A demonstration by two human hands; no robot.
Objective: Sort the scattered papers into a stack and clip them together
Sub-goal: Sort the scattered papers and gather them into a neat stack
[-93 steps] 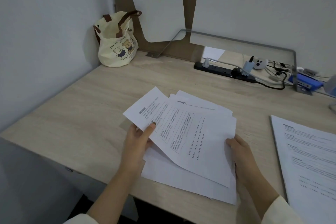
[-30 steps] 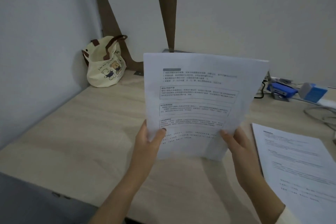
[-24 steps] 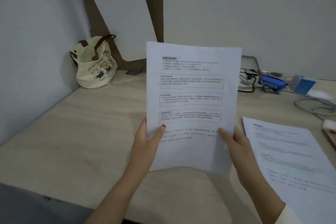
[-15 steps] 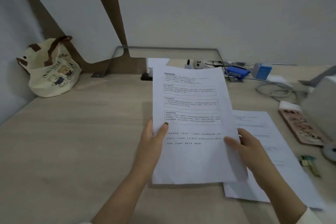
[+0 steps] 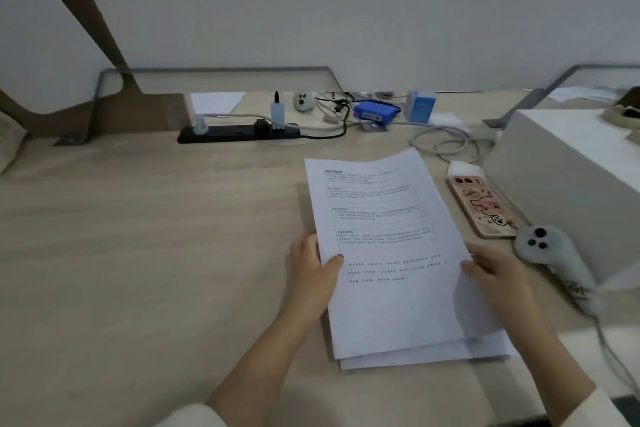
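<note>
Right of centre on the tabletop (image 5: 138,253): papers (image 5: 388,305), printed side up, long edges running from near to far, top sheet with boxed blocks of text.
Left hand (image 5: 313,274): pinching the left edge of the papers about halfway along, thumb on top of the sheet, fingers hidden beneath.
Right hand (image 5: 498,274): gripping the right edge of the papers opposite the left hand, thumb on the page; the other fingers curl round the edge and are partly hidden.
Lower sheets (image 5: 485,354): lying under the held papers, their edges showing at the near end and along the near right side, a little askew to the top ones.
Contact: whether the held papers lie flat on the lower sheets cannot be told.
Phone (image 5: 485,208): right of the papers, face down, pink cartoon case, just beside a white box (image 5: 571,177).
Controller (image 5: 554,260): white, near the right hand, against the white box.
Power strip (image 5: 239,133): black, at the far side, with plugs in it.
Cables (image 5: 446,146): looped grey, far right of the papers.
Blue box (image 5: 375,113): behind the power strip, among the wires.
Sleeves: pale, at both wrists, at the near edge of the view.
</note>
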